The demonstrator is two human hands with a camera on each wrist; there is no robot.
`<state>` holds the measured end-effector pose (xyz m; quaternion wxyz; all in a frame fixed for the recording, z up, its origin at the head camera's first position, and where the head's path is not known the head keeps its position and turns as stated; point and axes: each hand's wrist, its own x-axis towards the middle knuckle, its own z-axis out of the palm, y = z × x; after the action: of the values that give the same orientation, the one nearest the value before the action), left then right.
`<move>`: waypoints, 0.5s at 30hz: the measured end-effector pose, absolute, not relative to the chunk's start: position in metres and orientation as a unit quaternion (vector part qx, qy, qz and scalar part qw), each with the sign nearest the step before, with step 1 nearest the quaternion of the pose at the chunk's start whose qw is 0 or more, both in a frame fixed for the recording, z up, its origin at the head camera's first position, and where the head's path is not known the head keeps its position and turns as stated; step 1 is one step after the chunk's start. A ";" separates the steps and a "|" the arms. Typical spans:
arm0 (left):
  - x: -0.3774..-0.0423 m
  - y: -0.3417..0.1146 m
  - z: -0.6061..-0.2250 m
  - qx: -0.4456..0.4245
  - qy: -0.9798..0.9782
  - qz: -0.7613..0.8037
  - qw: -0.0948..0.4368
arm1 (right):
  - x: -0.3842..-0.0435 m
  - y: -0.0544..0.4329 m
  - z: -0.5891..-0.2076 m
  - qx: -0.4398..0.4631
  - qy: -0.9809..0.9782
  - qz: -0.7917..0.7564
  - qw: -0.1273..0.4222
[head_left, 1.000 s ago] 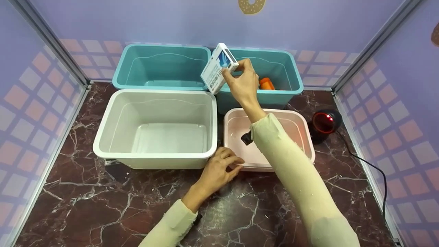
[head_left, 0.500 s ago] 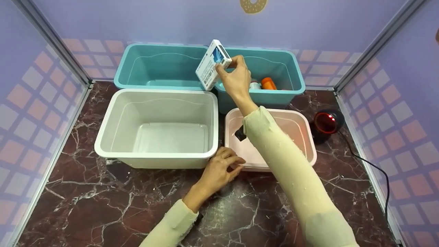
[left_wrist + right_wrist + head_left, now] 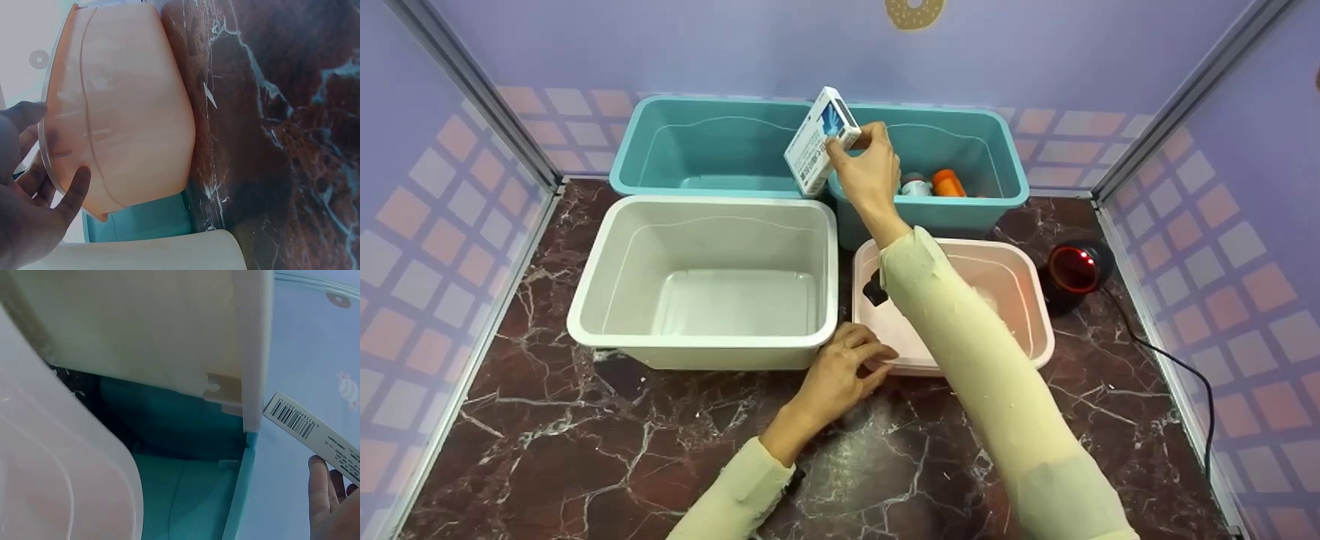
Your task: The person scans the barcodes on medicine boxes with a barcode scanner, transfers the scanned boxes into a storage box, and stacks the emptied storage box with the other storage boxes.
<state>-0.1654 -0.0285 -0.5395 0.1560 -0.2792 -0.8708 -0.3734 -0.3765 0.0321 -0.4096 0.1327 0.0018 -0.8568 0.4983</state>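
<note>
My right hand [image 3: 870,176] pinches a white medicine box [image 3: 814,156] between thumb and fingers. It is tilted above the place where the two teal bins meet. The box's narrow side [image 3: 332,444], with a barcode, shows in the right wrist view. Down by the near left corner of the pink bin [image 3: 1006,274], my left hand [image 3: 840,367] grips the rim. In the left wrist view one digit [image 3: 76,188] lies against the bin's outer wall, while other fingers [image 3: 25,115] reach over the edge. The right sleeve hides part of the pink bin.
An orange bottle [image 3: 947,184] and a white bottle [image 3: 915,186] lie in the right teal bin [image 3: 937,217]. The left teal bin [image 3: 727,139] stands behind a white bin [image 3: 735,304]. A black device [image 3: 1078,270] with red lights and a cable stands at right.
My right hand has carried the medicine box a little to the left, slowing lately. This uncovers the white bottle in the right teal bin. My left hand keeps its place.
</note>
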 end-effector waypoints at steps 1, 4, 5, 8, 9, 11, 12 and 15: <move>-0.165 -0.029 -0.539 -0.279 -0.871 -0.373 0.154 | -0.377 0.031 -0.410 0.000 -0.856 0.500 0.134; -0.165 -0.029 -0.538 -0.280 -0.873 -0.369 0.154 | -0.378 0.029 -0.410 -0.002 -0.853 0.502 0.141; -0.165 -0.029 -0.538 -0.280 -0.873 -0.368 0.155 | -0.378 0.028 -0.410 -0.001 -0.853 0.503 0.143; -0.165 -0.029 -0.538 -0.283 -0.873 -0.364 0.161 | -0.379 0.025 -0.411 0.002 -0.849 0.507 0.146; -0.166 -0.029 -0.538 -0.284 -0.873 -0.363 0.162 | -0.379 0.025 -0.412 0.002 -0.849 0.508 0.146; -0.166 -0.029 -0.538 -0.284 -0.873 -0.362 0.163 | -0.380 0.023 -0.413 0.003 -0.848 0.510 0.144; -0.166 -0.029 -0.538 -0.284 -0.873 -0.362 0.163 | -0.380 0.022 -0.414 0.002 -0.848 0.510 0.143; -0.166 -0.029 -0.539 -0.284 -0.873 -0.363 0.162 | -0.379 0.020 -0.416 0.002 -0.851 0.506 0.137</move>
<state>-0.1661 -0.0288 -0.5387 0.1623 -0.2836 -0.8727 -0.3627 -0.3793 0.0205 -0.4163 0.1374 0.0025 -0.8514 0.5063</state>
